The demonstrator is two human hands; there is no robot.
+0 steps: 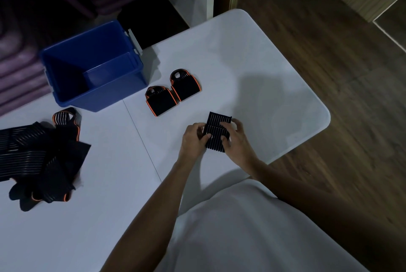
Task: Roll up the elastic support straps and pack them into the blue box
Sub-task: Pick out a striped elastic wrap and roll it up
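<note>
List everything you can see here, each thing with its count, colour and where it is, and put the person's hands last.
blue box: one, blue, open, far left on the table
folded straps: two, black with orange edging, side by side right of the box
strap being rolled: one, black ribbed, near the table's right edge, between both hands
loose straps: a pile, count unclear, black with orange trim, left edge
table: one, white
floor: brown wood, right
left hand: grips the strap's left side
right hand: grips its right side

Black ribbed elastic strap (217, 131) half rolled, two folded orange-edged black straps (172, 92) side by side beside open blue plastic box (92, 67), tangled black strap pile (41, 159) well left
</note>
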